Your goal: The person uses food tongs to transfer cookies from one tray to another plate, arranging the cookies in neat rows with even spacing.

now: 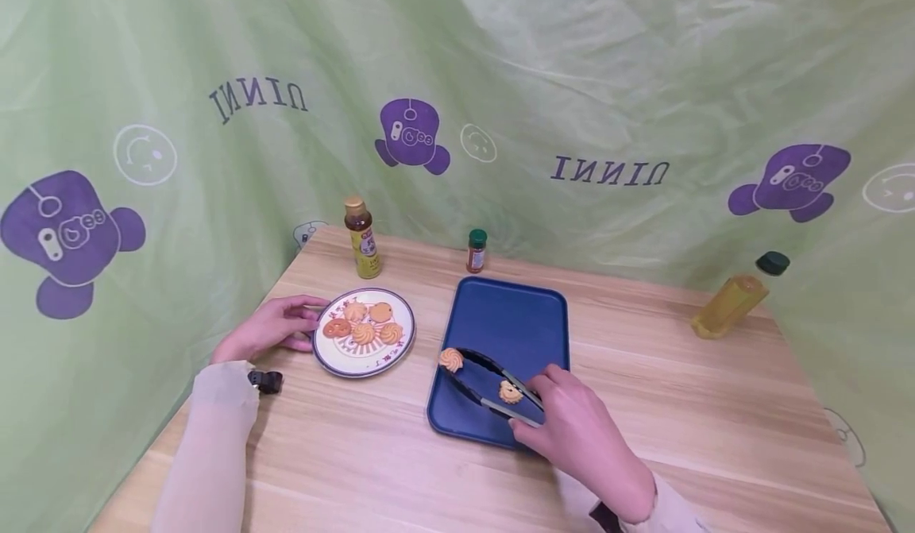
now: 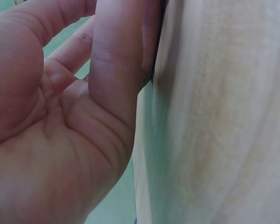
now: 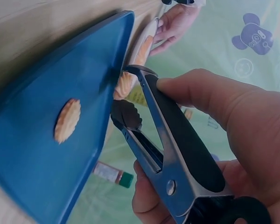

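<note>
My right hand (image 1: 575, 418) grips metal tongs (image 3: 161, 149) with black handle pads, thumb on one arm and fingers on the other. Between the tong tips is a swirled round cookie (image 1: 451, 360), over the left edge of a dark blue tray (image 1: 511, 318). Another cookie (image 1: 510, 392) lies on the tray, beneath the tongs in the head view. My left hand (image 1: 275, 326) touches the left rim of a white plate (image 1: 372, 364) with loosely extended fingers (image 2: 114, 56). Several cookies (image 1: 363, 334) sit on this plate, which has a blue rim and red markings.
Behind the plate stands a brown bottle (image 1: 363, 239) with a gold cap. A small green-capped jar (image 1: 476, 251) is just behind the tray. At the right, a bottle of yellow liquid (image 1: 732, 303) stands near a green printed curtain (image 1: 608, 56) that surrounds the wooden table (image 1: 343, 453).
</note>
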A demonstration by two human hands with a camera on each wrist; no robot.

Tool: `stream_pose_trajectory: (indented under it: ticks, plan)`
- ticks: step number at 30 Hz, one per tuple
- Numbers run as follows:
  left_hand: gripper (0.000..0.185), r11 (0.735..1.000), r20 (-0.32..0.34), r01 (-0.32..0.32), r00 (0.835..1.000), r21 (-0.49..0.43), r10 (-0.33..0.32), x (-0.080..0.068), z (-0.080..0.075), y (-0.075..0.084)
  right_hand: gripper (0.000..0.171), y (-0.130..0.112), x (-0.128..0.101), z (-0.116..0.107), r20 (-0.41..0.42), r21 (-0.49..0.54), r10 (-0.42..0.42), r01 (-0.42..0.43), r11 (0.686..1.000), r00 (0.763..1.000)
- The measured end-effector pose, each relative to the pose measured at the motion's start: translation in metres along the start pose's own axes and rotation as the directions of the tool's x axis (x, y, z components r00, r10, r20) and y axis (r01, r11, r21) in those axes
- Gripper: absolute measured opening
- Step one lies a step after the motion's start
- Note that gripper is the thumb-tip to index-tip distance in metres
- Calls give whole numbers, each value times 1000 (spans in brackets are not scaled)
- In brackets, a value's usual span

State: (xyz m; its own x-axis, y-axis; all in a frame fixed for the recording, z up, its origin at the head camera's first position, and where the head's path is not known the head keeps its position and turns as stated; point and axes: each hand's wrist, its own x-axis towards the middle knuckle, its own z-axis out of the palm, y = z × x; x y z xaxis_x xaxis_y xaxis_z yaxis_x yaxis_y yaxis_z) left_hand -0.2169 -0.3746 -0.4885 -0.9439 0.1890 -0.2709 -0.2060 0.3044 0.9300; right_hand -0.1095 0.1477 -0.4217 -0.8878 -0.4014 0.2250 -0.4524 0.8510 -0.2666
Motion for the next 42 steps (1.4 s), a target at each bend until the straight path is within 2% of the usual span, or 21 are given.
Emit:
stream_pose_trajectory:
  ticks: [5, 11, 19, 27, 42]
  plan:
    - [62, 1000, -2, 5, 1000, 13, -5, -2, 1, 0, 42, -14, 12, 8, -2, 19, -25, 25, 1000, 1000]
    - [63, 1000, 1, 3, 1000, 15, -3, -2, 1, 1, 43, -39, 29, 15, -18, 36, -103, 104, 994, 994]
    - [62, 1000, 7, -2, 1000, 13, 2, -2, 3, 0, 37, -69, 59, 37, 36, 129, -166, 160, 979, 985]
    - [64, 999, 16, -26, 1000, -19, 27, -2, 1, 2, 31, -94, 83, 53, 42, 115, -207, 201, 973, 977]
    - [62, 999, 23, -35, 999, -4, 35, -2, 2, 2, 35, -109, 93, 60, 96, 84, -208, 201, 976, 973]
